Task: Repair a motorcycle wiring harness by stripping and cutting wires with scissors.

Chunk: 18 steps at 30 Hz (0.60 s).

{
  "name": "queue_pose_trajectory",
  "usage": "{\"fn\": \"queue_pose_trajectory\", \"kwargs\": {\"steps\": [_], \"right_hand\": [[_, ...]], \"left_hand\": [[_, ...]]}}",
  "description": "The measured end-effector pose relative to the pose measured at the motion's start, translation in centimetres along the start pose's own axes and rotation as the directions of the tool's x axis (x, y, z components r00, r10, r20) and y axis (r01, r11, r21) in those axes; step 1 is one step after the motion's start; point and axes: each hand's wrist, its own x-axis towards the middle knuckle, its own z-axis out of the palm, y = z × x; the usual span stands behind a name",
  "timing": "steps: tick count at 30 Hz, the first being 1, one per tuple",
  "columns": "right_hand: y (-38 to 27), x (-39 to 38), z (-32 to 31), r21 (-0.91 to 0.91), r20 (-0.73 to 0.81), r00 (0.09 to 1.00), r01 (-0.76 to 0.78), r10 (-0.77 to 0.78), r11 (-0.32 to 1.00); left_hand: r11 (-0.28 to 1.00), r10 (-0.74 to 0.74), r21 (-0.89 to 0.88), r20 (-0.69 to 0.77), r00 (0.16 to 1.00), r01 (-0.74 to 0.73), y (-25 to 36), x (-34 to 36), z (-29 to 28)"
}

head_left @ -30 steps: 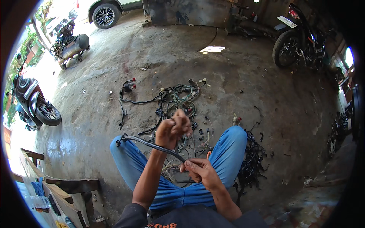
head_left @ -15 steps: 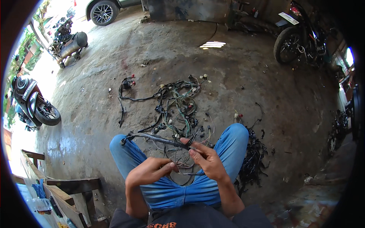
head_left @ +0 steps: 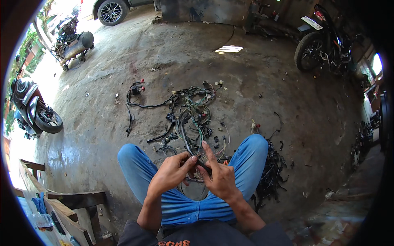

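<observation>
Between my knees, my left hand (head_left: 173, 171) pinches a black-wrapped wiring harness (head_left: 186, 138) with its thumb and fingers. Close beside it, my right hand (head_left: 221, 175) grips the same harness, thumb and lower fingers around it and index finger stretched out forward. From my hands the harness runs away from me over a tangle of green, black and white wires (head_left: 193, 107) on the floor. Small connectors, white, black and red, sit on the wire ends. Part of the harness under my fingers is hidden.
A heap of black strips (head_left: 271, 174) lies right of my right knee. A wooden bench (head_left: 76, 199) stands at the lower left. Motorcycles (head_left: 48, 119) are at the left and far right, a tank on wheels (head_left: 76, 51) far left, and a car wheel (head_left: 111, 13) at the back.
The harness has swung from lying crosswise over my left knee to pointing away from me. My left hand has moved up and right to it, close to my right hand.
</observation>
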Motion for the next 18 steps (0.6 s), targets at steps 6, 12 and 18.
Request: {"fn": "queue_pose_trajectory", "kwargs": {"steps": [6, 12, 18], "right_hand": [[2.1, 0.7, 0.6, 0.095, 0.074, 0.995, -0.076, 0.069, 0.993], [1.1, 0.7, 1.8, 0.384, 0.065, 0.957, -0.287, 0.284, 0.877], [2.2, 1.6, 1.6, 0.398, -0.109, 0.973, -0.145, 0.203, 0.906]], "left_hand": [[0.981, 0.19, -0.027, 0.015, 0.982, -0.19, -3.5, 2.1, -0.2], [0.849, 0.275, -0.441, -0.1, 0.956, -0.29, -6.4, 2.2, 1.0], [0.82, 0.401, -0.419, -0.063, 0.914, -0.389, -5.7, 2.1, 1.1]]}}
